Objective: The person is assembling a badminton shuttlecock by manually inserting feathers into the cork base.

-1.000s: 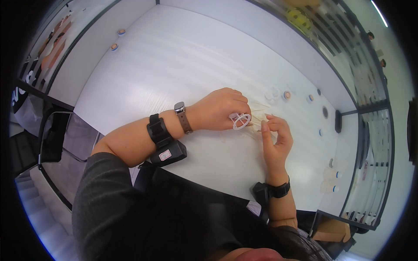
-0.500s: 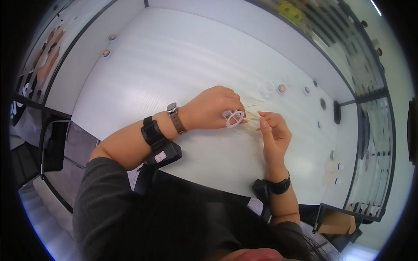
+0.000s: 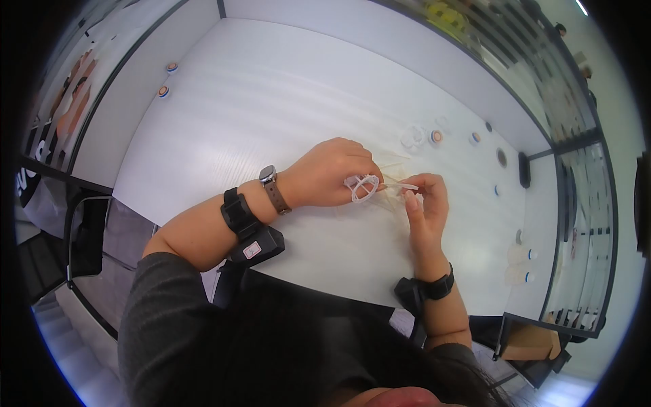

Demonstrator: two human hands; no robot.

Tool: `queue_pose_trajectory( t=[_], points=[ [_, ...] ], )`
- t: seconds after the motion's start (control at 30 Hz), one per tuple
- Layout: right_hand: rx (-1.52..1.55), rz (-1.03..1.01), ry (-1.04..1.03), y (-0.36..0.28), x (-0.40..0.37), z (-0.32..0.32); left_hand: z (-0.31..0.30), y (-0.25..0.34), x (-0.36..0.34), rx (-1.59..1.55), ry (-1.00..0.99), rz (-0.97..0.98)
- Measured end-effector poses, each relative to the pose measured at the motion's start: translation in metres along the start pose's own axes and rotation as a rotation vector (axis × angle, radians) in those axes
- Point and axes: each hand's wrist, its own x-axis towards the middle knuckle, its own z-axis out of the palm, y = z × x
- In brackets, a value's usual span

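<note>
My left hand [image 3: 337, 169] is closed around a small white ring-shaped piece [image 3: 366, 190] with thin bars across it, which sticks out below the fingers. Close by on the right, my right hand [image 3: 427, 210] pinches a thin white strip [image 3: 405, 185] between thumb and fingers. The strip points toward the left hand; whether it joins the ring cannot be made out. Several pale thin sticks [image 3: 392, 163] lie on the white table [image 3: 271, 102] behind and beneath the hands. The left fingertips are partly hidden by the back of the hand.
Clear, looped pieces [image 3: 412, 138] lie beyond the hands, beside a small round-capped container [image 3: 435, 138] and another one [image 3: 475, 139]. Two more stand at the left edge [image 3: 163, 91]. Blue-capped bottles [image 3: 529, 277] lie at the right. Low partition walls [image 3: 380, 34] border the table.
The right thumb and fingers have shifted, and the white strip now shows more plainly between the hands. The left hand keeps its hold on the ring-shaped piece. The whole view has shifted slightly.
</note>
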Motion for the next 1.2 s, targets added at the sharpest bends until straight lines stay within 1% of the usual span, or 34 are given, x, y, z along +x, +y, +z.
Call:
queue_pose_trajectory(
  t=[0.1, 0.13, 0.23, 0.33, 0.43, 0.53, 0.63, 0.67, 0.87, 0.97, 1.2],
  points=[
    [0.194, 0.076, 0.012, -0.006, -0.002, 0.002, -0.001, -0.001, 0.000, -0.004, 0.010, 0.006],
    [0.213, 0.049, 0.014, -0.005, -0.002, 0.004, 0.000, 0.000, 0.000, -0.005, 0.011, -0.006],
    [0.053, 0.029, -0.032, -0.007, -0.002, 0.004, 0.000, 0.000, -0.001, -0.006, 0.002, -0.014],
    [-0.052, -0.028, -0.017, 0.003, -0.002, 0.005, 0.001, 0.000, 0.001, -0.008, -0.005, -0.019],
    [-0.112, -0.042, 0.019, 0.000, 0.000, 0.005, 0.002, 0.001, 0.000, -0.024, -0.006, -0.021],
    [-0.108, -0.077, 0.079, 0.002, 0.001, 0.005, 0.002, 0.001, 0.000, -0.024, 0.001, -0.031],
    [-0.163, -0.074, 0.079, -0.003, 0.003, 0.005, 0.000, 0.004, 0.001, -0.014, 0.001, -0.043],
    [-0.147, -0.123, 0.076, -0.003, 0.004, 0.005, -0.001, 0.005, 0.002, -0.010, 0.002, -0.046],
    [-0.165, -0.106, 0.056, -0.003, 0.002, 0.005, 0.003, -0.003, 0.000, -0.007, -0.012, -0.044],
    [-0.103, -0.030, 0.084, 0.001, 0.000, 0.005, 0.001, -0.001, -0.001, 0.000, -0.031, -0.056],
    [-0.081, -0.039, 0.123, 0.000, -0.001, 0.004, 0.002, -0.003, -0.001, -0.014, -0.034, -0.045]
  ],
)
